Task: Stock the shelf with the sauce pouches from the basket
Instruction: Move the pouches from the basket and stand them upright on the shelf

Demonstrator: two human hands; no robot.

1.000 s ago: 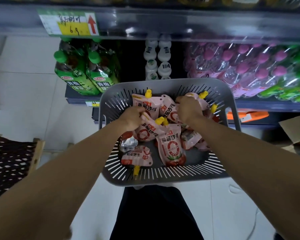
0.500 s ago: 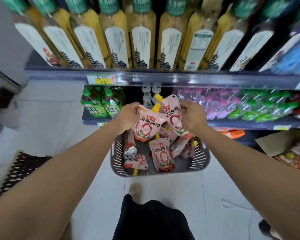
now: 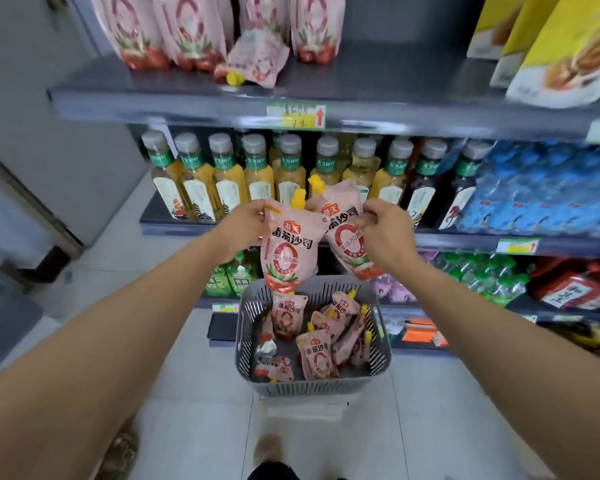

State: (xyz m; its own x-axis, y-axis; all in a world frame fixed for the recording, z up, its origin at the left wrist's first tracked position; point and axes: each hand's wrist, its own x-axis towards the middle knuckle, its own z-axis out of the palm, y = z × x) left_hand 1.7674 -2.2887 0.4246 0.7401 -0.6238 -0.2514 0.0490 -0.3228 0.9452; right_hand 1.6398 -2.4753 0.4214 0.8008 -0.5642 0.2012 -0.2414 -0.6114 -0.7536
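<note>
My left hand [image 3: 246, 226] grips a pink sauce pouch [image 3: 288, 245] with a yellow cap by its top left corner. My right hand [image 3: 383, 232] holds a second pink pouch [image 3: 343, 233] by its right edge. Both pouches hang upright, side by side and overlapping, above the grey slotted basket [image 3: 246, 327] on the floor. Several more pouches [image 3: 317, 355] lie inside the basket. On the dark shelf [image 3: 194, 95] above, matching pouches [image 3: 187, 32] stand in a row, and one pouch [image 3: 257, 58] lies tipped over near the shelf's front.
Amber drink bottles [image 3: 257, 171] line the shelf right behind my hands. Yellow packets [image 3: 568, 50] fill the top shelf's right side. Blue packs [image 3: 548, 195] sit at the right, green bottles [image 3: 482, 275] and red packets [image 3: 575, 289] lower. The shelf has bare room between the pouches and the yellow packets.
Both hands have lifted a pouch each out of the basket and raised them higher. The view has tilted up, and the shelf with standing pouches has come into sight.
</note>
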